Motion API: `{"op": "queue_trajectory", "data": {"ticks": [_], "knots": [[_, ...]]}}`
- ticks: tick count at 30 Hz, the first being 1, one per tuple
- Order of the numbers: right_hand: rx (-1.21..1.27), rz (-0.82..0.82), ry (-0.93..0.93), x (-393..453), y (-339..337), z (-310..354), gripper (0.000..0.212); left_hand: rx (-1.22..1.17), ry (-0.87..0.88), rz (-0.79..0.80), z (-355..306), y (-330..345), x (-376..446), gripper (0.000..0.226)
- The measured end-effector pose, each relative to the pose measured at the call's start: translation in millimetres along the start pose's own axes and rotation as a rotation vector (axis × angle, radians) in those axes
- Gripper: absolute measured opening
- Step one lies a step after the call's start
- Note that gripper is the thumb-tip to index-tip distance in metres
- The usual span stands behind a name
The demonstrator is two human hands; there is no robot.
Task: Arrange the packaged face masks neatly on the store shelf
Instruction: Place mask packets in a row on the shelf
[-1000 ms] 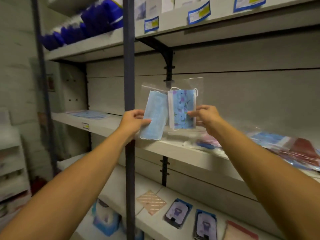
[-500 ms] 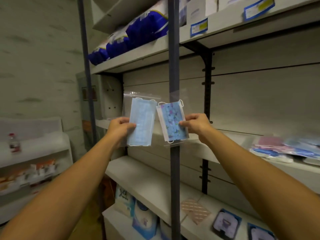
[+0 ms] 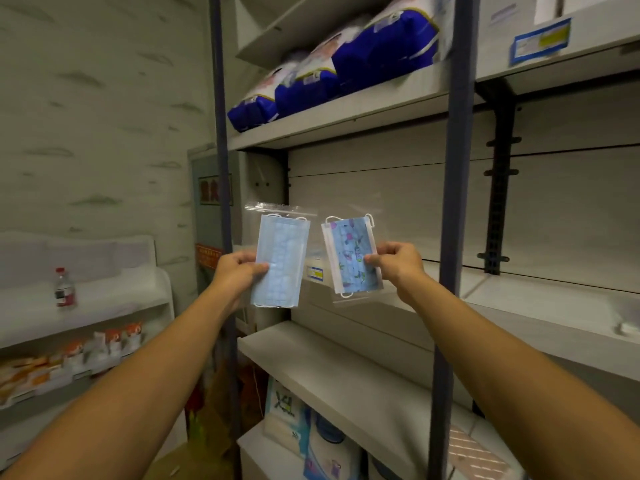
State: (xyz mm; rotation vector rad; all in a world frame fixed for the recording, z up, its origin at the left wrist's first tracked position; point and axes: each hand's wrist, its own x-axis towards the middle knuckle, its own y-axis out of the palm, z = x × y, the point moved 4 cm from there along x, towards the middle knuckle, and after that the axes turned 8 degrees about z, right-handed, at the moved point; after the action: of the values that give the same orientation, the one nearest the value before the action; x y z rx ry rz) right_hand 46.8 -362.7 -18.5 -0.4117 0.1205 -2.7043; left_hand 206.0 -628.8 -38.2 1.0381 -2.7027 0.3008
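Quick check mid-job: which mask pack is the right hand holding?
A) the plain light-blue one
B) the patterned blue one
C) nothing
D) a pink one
B: the right hand pinches the patterned mask pack at its edge, while the left hand holds the plain light-blue mask pack.

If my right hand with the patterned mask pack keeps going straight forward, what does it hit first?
Probably the front edge of the middle shelf, just behind the patterned mask pack that the right hand pinches. Depth is hard to judge from this one view.
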Motion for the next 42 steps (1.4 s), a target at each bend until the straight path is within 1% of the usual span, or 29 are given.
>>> {"op": "queue_trajectory", "data": {"ticks": [2, 6, 10, 17, 22, 28, 35, 39, 42], "knots": [[0.010, -0.011, 0.001, 5.2, 15.5, -0.8, 0.013, -0.011, -0.010, -0.007, 9.6, -12.8, 11.1, 0.019], [0.013, -0.056, 0.011, 20.2, 38.6, -7.8, 0.012, -0.036, -0.023, -0.012, 27.9, -31.2, 27.5, 0.020], [0.022, -0.081, 0.022, 41.8, 52.1, -13.5, 0.014, -0.073, -0.024, -0.027, 36.6, -42.9, 45.8, 0.014], [0.035, -0.052, 0.005, 97.5, 83.0, -23.3, 0.017, -0.115, 0.004, -0.044, 41.6, -46.3, 106.1, 0.011], [0.039, -0.031, -0.012, 153.3, 95.3, -28.6, 0.018, -0.055, -0.009, -0.031, 52.6, -39.2, 159.4, 0.015], [0.029, -0.046, -0.030, 215.8, 104.4, -40.4, 0.018, -0.030, 0.006, -0.033, 61.6, -35.6, 223.2, 0.019], [0.068, -0.024, -0.039, 272.0, 124.2, -52.2, 0.014, -0.020, -0.011, -0.037, 82.3, -38.1, 271.4, 0.019], [0.077, -0.012, -0.042, 296.2, 138.2, -53.6, 0.013, -0.030, -0.004, -0.049, 93.2, -49.7, 297.5, 0.015], [0.093, -0.007, -0.042, 310.2, 150.9, -54.2, 0.013, -0.039, -0.002, -0.050, 100.4, -59.5, 318.8, 0.019]]}}
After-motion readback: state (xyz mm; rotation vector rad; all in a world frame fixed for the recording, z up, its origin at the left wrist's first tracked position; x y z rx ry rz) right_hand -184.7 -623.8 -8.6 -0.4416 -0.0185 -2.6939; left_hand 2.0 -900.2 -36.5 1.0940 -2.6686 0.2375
